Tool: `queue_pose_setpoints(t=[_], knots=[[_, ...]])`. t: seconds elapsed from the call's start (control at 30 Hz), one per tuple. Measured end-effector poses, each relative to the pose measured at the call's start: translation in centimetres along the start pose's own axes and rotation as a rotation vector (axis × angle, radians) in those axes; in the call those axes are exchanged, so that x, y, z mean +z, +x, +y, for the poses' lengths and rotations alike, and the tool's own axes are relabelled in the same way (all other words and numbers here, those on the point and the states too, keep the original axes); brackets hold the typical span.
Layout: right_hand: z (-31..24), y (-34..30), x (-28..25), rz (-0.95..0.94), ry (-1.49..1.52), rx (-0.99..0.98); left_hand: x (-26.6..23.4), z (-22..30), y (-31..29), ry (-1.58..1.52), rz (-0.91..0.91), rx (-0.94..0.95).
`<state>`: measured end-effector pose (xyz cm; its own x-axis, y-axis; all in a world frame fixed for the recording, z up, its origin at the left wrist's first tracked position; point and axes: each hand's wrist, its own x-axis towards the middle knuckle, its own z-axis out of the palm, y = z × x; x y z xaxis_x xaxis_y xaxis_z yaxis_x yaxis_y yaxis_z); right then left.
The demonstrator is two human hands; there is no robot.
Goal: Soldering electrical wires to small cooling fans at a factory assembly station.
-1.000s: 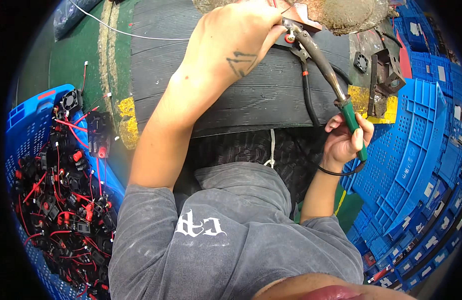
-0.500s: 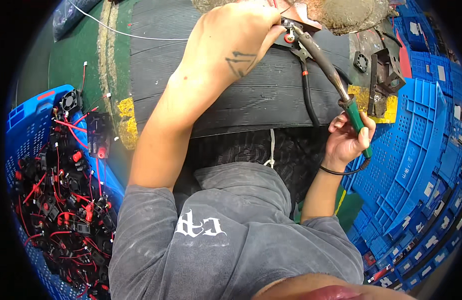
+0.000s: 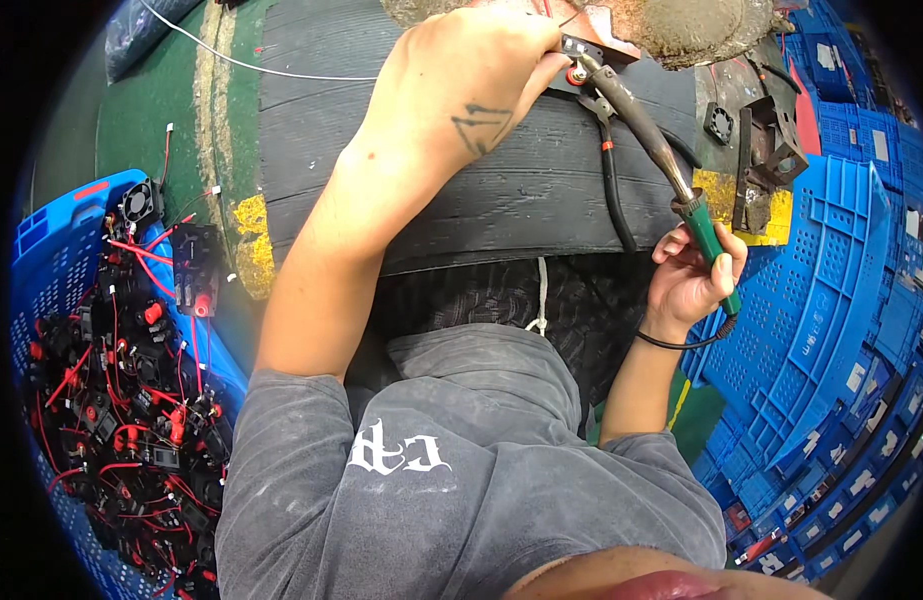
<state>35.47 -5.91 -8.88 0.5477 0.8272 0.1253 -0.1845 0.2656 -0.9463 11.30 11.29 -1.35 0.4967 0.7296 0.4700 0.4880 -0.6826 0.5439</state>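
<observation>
My right hand [image 3: 693, 278] is wrapped round the green handle of a soldering iron [image 3: 643, 130], its fingers closed. The iron slants up and left, and its tip touches or nearly touches a small black part [image 3: 596, 48] with metal contacts and a red-ringed terminal. At that part's left edge my left hand [image 3: 471, 55] is closed in a pinch. What its fingertips grip is hidden behind the hand; a bit of red wire shows above them. Just below the black part lie pliers [image 3: 609, 150] with black handles and orange bands, partly behind the iron.
A dark ribbed mat [image 3: 461, 215] covers the bench. Beyond my hands lies a crusted lump [image 3: 701, 30]. A small fan [image 3: 718, 123] and a metal bracket [image 3: 766, 150] sit at right. At left, a blue crate [image 3: 66, 235] holds several wired parts; blue crates [image 3: 811, 300] stand at right.
The iron's tip has shifted slightly down and left, towards the red-ringed terminal. My left hand has hardly moved.
</observation>
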Motion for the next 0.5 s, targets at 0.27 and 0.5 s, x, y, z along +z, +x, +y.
queue_pose_setpoints(t=[0.27,0.5], knots=[[0.19,0.04,-0.04,0.000,-0.003,-0.016,0.24,-0.23,-0.03,0.011,0.007,0.009],[-0.36,0.41,0.10,0.033,0.047,0.012,0.55,-0.66,-0.03,0.025,0.019,0.004]])
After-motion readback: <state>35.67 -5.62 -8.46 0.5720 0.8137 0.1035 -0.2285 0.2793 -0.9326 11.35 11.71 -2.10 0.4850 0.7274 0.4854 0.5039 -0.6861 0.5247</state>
